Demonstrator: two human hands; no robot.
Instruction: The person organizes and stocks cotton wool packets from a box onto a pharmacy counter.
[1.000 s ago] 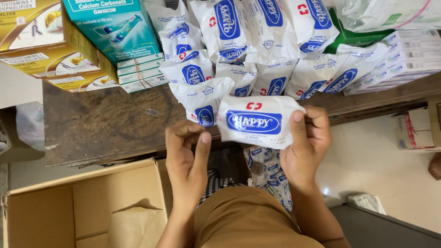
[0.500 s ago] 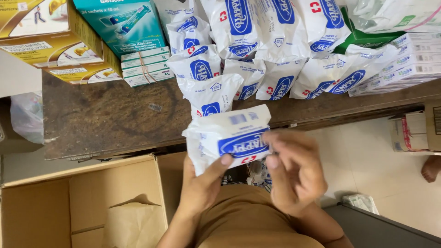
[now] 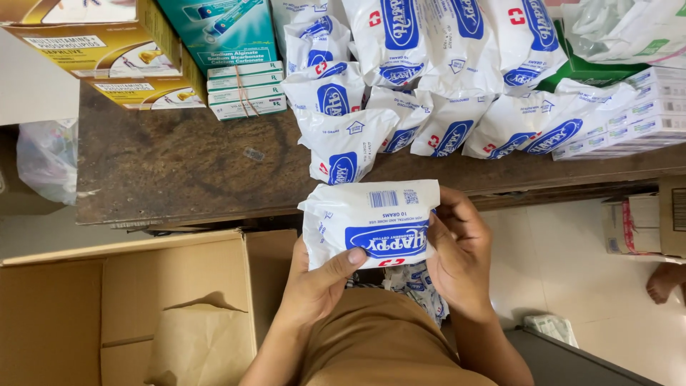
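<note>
A white plastic packet with a blue oval label [image 3: 371,221] is held just in front of the wooden counter's near edge, turned so its label reads upside down. My left hand [image 3: 318,280] grips its lower left corner, thumb across the front. My right hand [image 3: 457,250] holds its right end with fingers curled behind. On the counter beyond lies a heap of similar white packets [image 3: 429,78].
A brown wooden counter [image 3: 179,168] carries yellow and teal medicine boxes [image 3: 136,53] at the left and stacked white boxes [image 3: 629,118] at the right. An open cardboard carton [image 3: 121,307] stands on the floor at lower left. Another person's foot [image 3: 666,282] shows at the right edge.
The packet came down from the counter edge toward me and was flipped over; its label now reads upside down. My left hand shifted to its lower left corner.
</note>
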